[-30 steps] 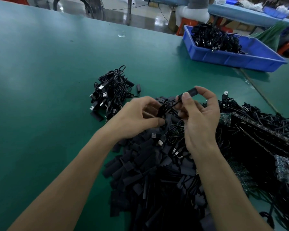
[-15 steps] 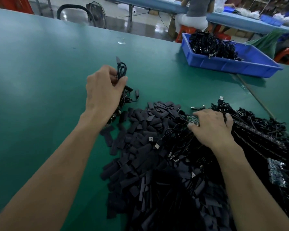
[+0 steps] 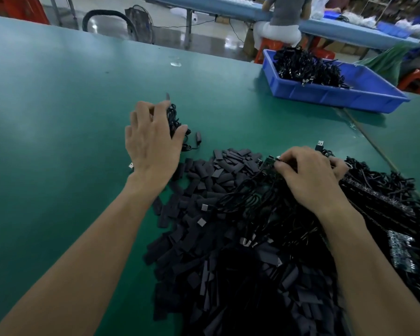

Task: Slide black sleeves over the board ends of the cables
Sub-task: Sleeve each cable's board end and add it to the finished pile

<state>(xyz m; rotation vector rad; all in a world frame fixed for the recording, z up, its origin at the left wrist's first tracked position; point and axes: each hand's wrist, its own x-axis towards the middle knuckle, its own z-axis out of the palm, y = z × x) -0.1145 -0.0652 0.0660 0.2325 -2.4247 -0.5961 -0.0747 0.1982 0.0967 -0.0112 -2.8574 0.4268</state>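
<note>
**Q:** so what was closest to the camera?

**A:** a big loose heap of flat black sleeve pieces [image 3: 228, 275], spilled across the green tabletop [image 3: 58, 117] right in front of the person. Both bare forearms reached out over it. On the right the heap ran into a tangle of thin black cables with green boards on their ends [image 3: 386, 207]. A few silver USB plugs were poking out where the two met.

**Q:** and the hands?

**A:** the right hand [image 3: 310, 175] sat on the far left edge of that tangle. Its fingers were curled down and pinching a small green circuit board [image 3: 270, 162] on a cable end, just past the sleeve heap. No sleeve was on that board as far as I could see. The left hand [image 3: 153, 141] was further out and to the left. Its fingers were spread and its thumb stuck out sideways, resting on a small separate bundle of coiled black cables [image 3: 177, 122]. It looked more like touching than gripping, and that part was a bit blurry.

**Q:** anything behind that?

**A:** a blue plastic bin [image 3: 337, 95] at the far right of the tabletop, with another clump of black cables [image 3: 306, 69] inside. Beyond that a person sat on an orange stool [image 3: 268, 46] at a long blue table [image 3: 228, 10].
</note>
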